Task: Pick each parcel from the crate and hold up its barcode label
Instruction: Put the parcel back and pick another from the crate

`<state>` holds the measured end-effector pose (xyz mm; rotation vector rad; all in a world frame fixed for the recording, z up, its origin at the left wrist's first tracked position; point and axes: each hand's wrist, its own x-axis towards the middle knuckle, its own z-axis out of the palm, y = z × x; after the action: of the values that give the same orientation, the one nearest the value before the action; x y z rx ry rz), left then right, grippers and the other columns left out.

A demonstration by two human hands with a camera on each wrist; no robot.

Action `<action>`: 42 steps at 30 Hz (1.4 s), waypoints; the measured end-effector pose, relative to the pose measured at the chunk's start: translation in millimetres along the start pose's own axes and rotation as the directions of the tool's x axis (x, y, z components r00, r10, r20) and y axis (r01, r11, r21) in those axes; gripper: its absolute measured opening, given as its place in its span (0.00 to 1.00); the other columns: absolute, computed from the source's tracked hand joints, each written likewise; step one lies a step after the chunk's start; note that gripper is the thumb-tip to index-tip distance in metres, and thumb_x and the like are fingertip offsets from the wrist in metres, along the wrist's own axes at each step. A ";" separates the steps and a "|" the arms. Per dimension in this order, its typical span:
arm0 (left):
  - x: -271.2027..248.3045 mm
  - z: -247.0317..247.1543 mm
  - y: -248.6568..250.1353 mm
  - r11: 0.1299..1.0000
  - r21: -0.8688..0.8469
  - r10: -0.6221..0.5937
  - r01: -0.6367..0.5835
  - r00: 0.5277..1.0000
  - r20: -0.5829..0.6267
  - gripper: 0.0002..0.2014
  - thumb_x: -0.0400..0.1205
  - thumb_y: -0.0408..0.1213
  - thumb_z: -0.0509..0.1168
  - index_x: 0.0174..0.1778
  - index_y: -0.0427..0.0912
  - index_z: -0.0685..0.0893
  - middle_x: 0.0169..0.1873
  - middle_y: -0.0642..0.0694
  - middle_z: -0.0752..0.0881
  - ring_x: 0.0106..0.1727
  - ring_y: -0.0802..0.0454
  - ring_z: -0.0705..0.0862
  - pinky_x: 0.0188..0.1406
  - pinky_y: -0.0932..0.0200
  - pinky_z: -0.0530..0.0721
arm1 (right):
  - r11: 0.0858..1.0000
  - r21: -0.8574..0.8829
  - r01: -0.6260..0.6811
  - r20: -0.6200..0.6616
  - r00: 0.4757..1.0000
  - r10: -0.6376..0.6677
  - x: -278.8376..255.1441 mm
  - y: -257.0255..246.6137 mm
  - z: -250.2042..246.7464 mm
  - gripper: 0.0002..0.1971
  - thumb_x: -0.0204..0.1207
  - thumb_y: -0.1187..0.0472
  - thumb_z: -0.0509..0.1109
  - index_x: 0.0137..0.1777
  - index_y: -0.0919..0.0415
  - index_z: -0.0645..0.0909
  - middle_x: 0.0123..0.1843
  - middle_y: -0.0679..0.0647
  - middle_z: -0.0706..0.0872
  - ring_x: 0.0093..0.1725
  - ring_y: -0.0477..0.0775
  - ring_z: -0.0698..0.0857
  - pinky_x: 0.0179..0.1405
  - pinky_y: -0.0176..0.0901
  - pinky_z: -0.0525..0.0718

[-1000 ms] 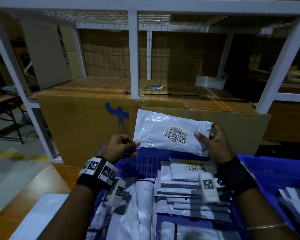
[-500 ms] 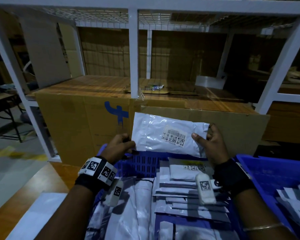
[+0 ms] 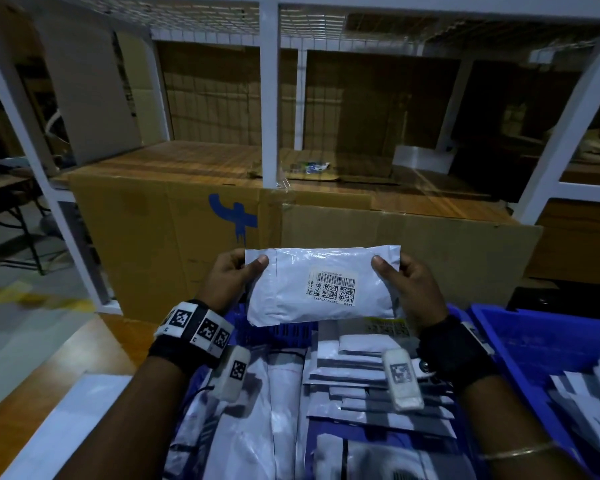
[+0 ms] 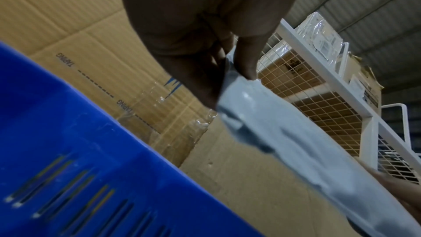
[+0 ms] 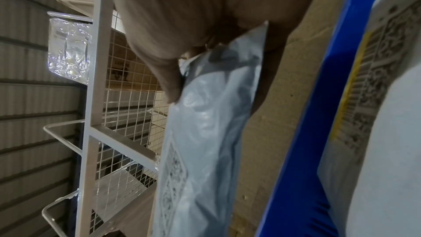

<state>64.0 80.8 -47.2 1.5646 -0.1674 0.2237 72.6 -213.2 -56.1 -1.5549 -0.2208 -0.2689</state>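
Note:
A white plastic parcel (image 3: 291, 289) is held up flat above the blue crate (image 3: 291, 332), its barcode label (image 3: 331, 285) facing me. My left hand (image 3: 234, 275) pinches its upper left corner, thumb on the front. My right hand (image 3: 404, 282) pinches the upper right corner the same way. In the left wrist view the left hand (image 4: 227, 71) pinches the parcel (image 4: 296, 147) above the crate wall (image 4: 68, 150). In the right wrist view the right hand (image 5: 182, 71) grips the parcel (image 5: 209, 132), its label (image 5: 173, 177) blurred. Several more white parcels (image 3: 361, 386) lie in the crate.
A large cardboard box (image 3: 174, 244) stands right behind the crate, under a white metal shelf frame (image 3: 270, 98). A second blue crate (image 3: 534, 341) with parcels sits at the right. A wooden table edge (image 3: 25, 393) and a white sheet (image 3: 59, 420) lie at lower left.
The parcel has been levelled from a tilt and brought lower and closer to me. My left hand has shifted up to pinch its top left corner.

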 end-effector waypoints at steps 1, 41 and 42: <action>-0.4 -0.1 -0.2 1.000 0.006 0.008 -0.008 1.000 0.007 0.07 0.84 0.30 0.63 0.49 0.32 0.85 0.32 0.48 0.91 0.31 0.54 0.88 0.25 0.62 0.83 | 1.000 -0.012 -0.001 -0.011 1.000 0.001 0.0 -0.2 0.1 0.30 0.68 0.40 0.80 0.52 0.69 0.84 0.49 0.82 0.83 0.43 0.63 0.84 0.41 0.78 0.83; -16.3 34.5 -2.0 0.999 0.004 0.046 -0.048 0.976 0.211 0.15 0.74 0.48 0.71 0.48 0.41 0.88 0.48 0.32 0.89 0.54 0.33 0.87 0.56 0.33 0.83 | 0.618 -0.754 0.223 0.521 0.777 0.354 -7.1 -66.6 24.3 0.14 0.67 0.53 0.83 0.51 0.49 0.85 0.49 0.51 0.91 0.50 0.54 0.89 0.57 0.58 0.86; -17.1 34.8 -2.2 0.999 0.017 0.033 -0.037 0.977 0.211 0.19 0.73 0.51 0.71 0.48 0.39 0.88 0.48 0.30 0.89 0.53 0.32 0.87 0.56 0.33 0.83 | 0.635 -0.741 0.218 0.533 0.767 0.358 -8.3 -66.2 26.2 0.14 0.68 0.56 0.83 0.50 0.47 0.85 0.50 0.52 0.91 0.50 0.55 0.90 0.56 0.57 0.86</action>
<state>49.2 45.5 -53.5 1.6058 -0.3594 0.0867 45.2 -186.6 4.5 -2.5105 -0.6487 0.3317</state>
